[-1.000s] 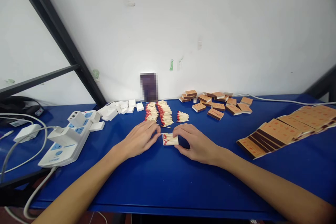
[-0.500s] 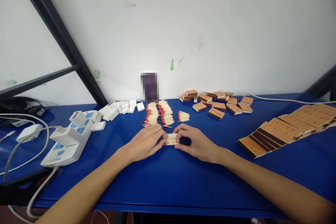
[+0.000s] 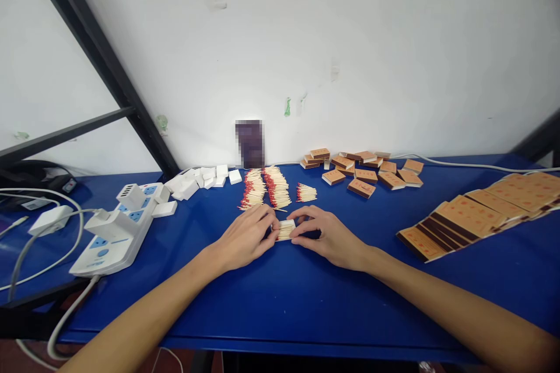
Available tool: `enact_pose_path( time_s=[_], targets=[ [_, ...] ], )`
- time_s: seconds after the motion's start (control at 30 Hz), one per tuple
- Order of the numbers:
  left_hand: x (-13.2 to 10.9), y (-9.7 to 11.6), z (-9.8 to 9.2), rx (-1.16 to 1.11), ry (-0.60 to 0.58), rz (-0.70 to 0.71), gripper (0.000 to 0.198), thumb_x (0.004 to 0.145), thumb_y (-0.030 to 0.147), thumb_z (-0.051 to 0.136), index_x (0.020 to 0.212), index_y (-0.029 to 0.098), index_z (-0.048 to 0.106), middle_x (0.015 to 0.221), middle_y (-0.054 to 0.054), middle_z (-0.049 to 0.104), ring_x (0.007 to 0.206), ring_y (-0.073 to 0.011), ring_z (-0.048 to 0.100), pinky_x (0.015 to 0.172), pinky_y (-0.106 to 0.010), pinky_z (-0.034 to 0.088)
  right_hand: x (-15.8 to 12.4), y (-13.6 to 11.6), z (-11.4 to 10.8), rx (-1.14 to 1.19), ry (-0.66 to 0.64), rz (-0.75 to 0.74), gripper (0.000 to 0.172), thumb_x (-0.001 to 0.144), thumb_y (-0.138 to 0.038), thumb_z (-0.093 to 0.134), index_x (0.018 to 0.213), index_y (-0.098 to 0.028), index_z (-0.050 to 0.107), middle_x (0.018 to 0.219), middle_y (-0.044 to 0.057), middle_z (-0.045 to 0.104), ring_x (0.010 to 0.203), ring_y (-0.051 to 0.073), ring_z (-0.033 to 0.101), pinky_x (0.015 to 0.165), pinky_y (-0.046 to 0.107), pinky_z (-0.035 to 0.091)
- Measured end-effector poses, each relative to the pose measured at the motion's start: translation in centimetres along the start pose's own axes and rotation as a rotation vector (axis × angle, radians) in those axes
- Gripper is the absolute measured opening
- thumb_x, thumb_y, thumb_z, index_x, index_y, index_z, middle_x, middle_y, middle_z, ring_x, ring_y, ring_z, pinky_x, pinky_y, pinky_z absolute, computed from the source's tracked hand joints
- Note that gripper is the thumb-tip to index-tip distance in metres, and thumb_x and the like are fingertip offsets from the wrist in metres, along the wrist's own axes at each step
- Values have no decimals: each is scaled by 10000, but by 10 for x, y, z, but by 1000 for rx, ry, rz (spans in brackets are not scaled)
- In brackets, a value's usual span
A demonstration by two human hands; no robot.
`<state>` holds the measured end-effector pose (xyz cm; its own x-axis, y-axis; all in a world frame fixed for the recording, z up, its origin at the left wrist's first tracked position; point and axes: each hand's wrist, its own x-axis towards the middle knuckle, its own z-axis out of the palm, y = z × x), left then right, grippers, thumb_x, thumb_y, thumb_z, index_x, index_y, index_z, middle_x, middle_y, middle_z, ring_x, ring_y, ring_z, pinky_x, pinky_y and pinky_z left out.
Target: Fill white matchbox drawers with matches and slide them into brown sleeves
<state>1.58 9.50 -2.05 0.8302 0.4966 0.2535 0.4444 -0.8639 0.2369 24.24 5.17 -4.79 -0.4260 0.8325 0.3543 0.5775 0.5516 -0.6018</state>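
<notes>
On the blue counter [image 3: 289, 309], a small white matchbox tray [image 3: 287, 229] with matchsticks [image 3: 287, 233] inside lies just in front of the loose matchstick rows [image 3: 277, 187]; the right hand [image 3: 330, 236] has its grip around the tray's right end; the left hand [image 3: 247, 236] covers the left end, its grip clasping tray or matches, I cannot tell which; brown matchboxes [image 3: 365, 176] lie right of the rows.

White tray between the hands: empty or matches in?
Not empty: matches lie in the white tray, their pale sticks showing. How full, cannot tell.
</notes>
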Motion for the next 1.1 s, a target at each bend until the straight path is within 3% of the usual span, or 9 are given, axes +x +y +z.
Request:
enact_pose_path(
  time_s=[0.13,0.23,0.4,0.6,0.83,0.97,1.1],
  targets=[
    [1,5,5,-29,20,-28,128,959,242,438,881,190,526,954,-44,574,909,-188,533,837,-330,443,0,-2,-1,10,-16,20,30,852,-251,669,866,-233,688,1109,45,657,1002,198,609,914,381,466],
    [3,6,7,-48,44,-39,114,947,265,467,901,193,543,967,-46,580,920,-193,540,831,-332,445,0,-3,-1,19,2,61,154,815,-266,694,919,-221,591,1000,28,667,930,190,607,856,360,476],
    [1,-17,-8,146,101,-115,177,968,251,412,960,187,576,991,-63,600,912,-201,554,825,-346,435,-1,-1,1,-42,-9,58,234,814,-294,669,1012,-232,562,981,32,655,918,202,601,837,367,477],
    [-10,-53,-31,371,-72,-139,163,932,245,483,944,194,638,937,-65,605,836,-210,562,754,-347,424,-3,0,0,-97,-41,10,231,868,-343,603,1079,-251,592,1064,51,663,983,230,604,857,400,488],
    [-10,-60,-27,353,-74,-144,194,973,258,435,924,190,610,916,-62,585,821,-206,557,735,-335,414,-4,-1,-8,-110,-137,-9,246,907,-380,572,1115,-254,612,1133,60,642,1033,232,581,900,418,474],
    [-9,-51,-28,339,-23,-121,226,986,270,405,923,179,602,920,-69,572,830,-207,544,750,-344,423,-4,-2,-8,-112,-131,3,265,908,-390,570,1136,-261,607,1135,60,646,1027,236,583,890,417,474],
    [-2,-14,-16,185,69,-50,190,973,287,438,960,190,601,935,-57,591,884,-199,549,805,-343,435,-3,-2,-5,-101,-110,36,312,882,-372,605,1165,-247,568,1117,65,649,1004,235,586,876,417,475]
  ],
)
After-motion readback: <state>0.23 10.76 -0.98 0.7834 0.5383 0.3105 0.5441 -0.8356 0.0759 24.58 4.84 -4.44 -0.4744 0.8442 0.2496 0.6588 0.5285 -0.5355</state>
